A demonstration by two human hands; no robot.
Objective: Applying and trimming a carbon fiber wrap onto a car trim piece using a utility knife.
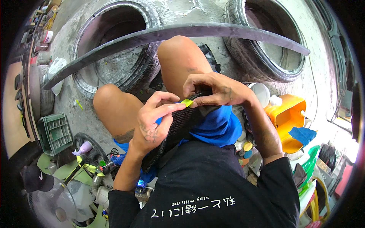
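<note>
A black mesh panel point(177, 127) with a solid dark border lies slanted across my lap, over the blue shorts point(222, 127). A small piece of yellow tape point(187, 102) sits at its upper edge. My left hand point(152, 116) comes from the left with its index fingertip pressed on the tape; its thumb is bent below and the other fingers are curled. My right hand point(222, 91) is closed round the panel's far corner, its thumb tip beside the tape and its fingers bent over the edge. The panel's underside is hidden.
A long dark curved strip point(182, 32) rests across two tyres point(150, 66) point(243, 49) ahead of my knees. At left stand a green crate point(56, 133) and a fan point(57, 201). An orange container point(283, 117) with a blue cloth point(303, 135) is at right.
</note>
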